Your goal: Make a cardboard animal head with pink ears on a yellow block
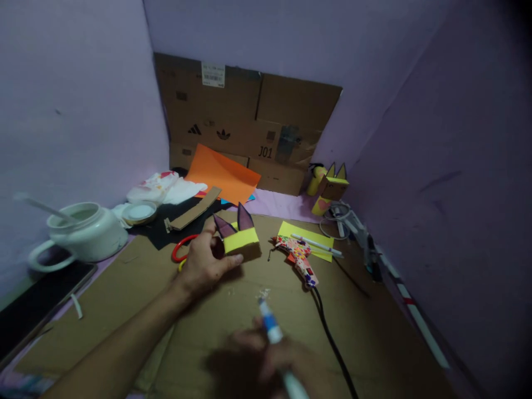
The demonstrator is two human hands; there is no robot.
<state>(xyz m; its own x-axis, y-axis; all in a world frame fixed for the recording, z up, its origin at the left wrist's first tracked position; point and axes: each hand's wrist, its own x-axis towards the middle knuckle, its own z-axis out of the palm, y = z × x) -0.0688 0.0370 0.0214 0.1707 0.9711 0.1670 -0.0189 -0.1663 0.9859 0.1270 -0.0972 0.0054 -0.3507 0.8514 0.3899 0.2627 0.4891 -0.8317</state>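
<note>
My left hand grips a small cardboard box with a yellow paper top and two dark purple pointed ears. The thumb presses its front lower edge while the fingers stay behind it. Lower down, my right hand, smeared by motion, holds a white and blue marker with its tip pointing up and away from me. White crumbs lie on the cardboard mat near the marker tip. Red-handled scissors are partly hidden behind my left hand.
A flower-patterned glue gun with a black cord lies right of centre, by yellow paper and a white pen. A white pot stands left. Orange paper, a cardboard strip and an eared cardboard figure are behind.
</note>
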